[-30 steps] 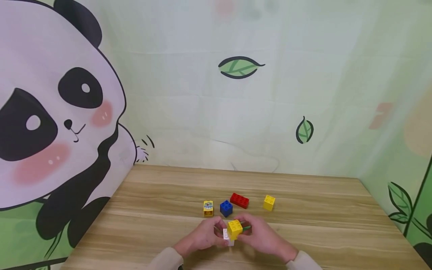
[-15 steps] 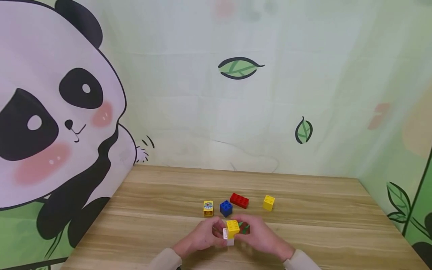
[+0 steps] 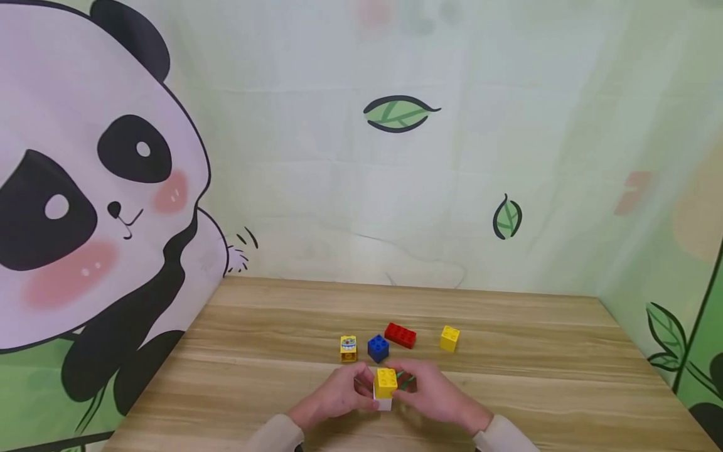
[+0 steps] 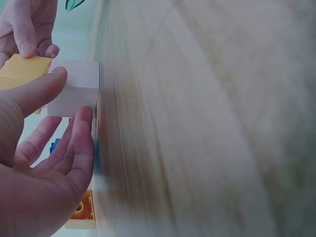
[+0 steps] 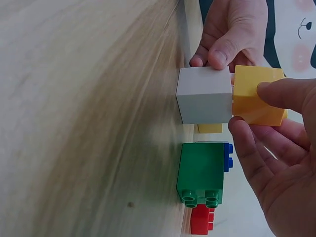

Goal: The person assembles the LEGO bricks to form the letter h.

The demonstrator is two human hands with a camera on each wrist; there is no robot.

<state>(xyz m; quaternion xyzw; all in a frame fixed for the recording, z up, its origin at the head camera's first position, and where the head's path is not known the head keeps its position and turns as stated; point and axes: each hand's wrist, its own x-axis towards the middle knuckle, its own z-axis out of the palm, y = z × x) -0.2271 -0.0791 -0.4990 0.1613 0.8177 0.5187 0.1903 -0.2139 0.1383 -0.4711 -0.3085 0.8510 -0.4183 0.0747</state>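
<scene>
A white building brick (image 3: 383,405) stands on the table, pinched between the thumb and fingers of my left hand (image 3: 343,393). My right hand (image 3: 433,393) grips a yellow building brick (image 3: 386,382) by its sides, thumb on the near face. In the right wrist view, this yellow brick (image 5: 254,98) lines up with the stud side of the white brick (image 5: 205,96), a thin gap showing between them. Just beyond the two hands is a green brick (image 5: 201,165), mostly hidden by my right hand in the head view.
Behind the hands, a printed yellow brick (image 3: 348,349), a blue brick (image 3: 378,348), a red brick (image 3: 400,336) and another yellow brick (image 3: 449,339) lie across the wooden table (image 3: 271,314). A panda-print cloth (image 3: 316,188) hangs behind the table.
My right hand has brought the yellow brick leftward and levelled it, from the white brick's right side to directly over it. The left hand and white brick have stayed put.
</scene>
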